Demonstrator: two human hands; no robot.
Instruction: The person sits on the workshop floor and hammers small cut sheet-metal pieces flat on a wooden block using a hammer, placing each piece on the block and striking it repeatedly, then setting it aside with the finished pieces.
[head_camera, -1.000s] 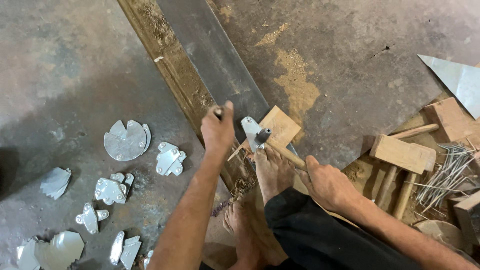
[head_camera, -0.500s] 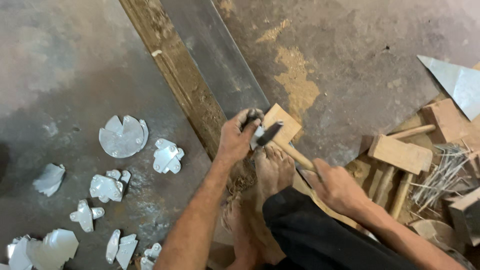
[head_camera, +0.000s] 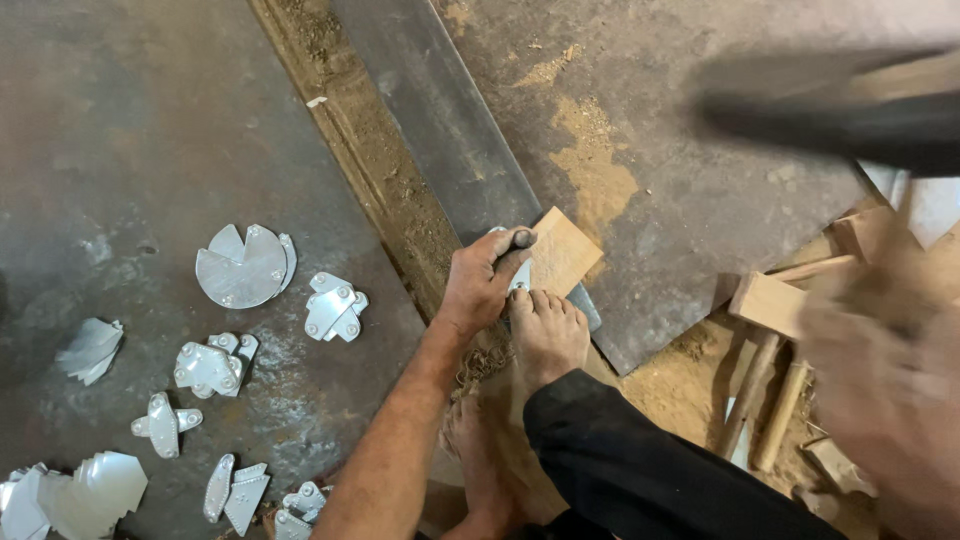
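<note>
I am sitting on the floor with a long dark steel bar (head_camera: 440, 120) running away from me, and I am placing everything by it. To the left of the bar, well apart from it, cut shiny metal pieces (head_camera: 245, 265) are lying scattered over the dark floor. To the right of the bar, wooden mallets (head_camera: 770, 310) are lying in the sawdust. At the bar's near end a small wooden block (head_camera: 565, 250) is resting on it, and my bare foot (head_camera: 545, 335) is pressing down just behind the block. My left hand (head_camera: 480, 285) is closing its fingers around a short dark punch (head_camera: 520, 240), holding it upright against a small shiny piece (head_camera: 520, 278) lying between block and toes. My right hand (head_camera: 880, 380) is blurred, clenching the handle of a hammer (head_camera: 830, 115), its dark head hanging high to the right of the bar.
</note>
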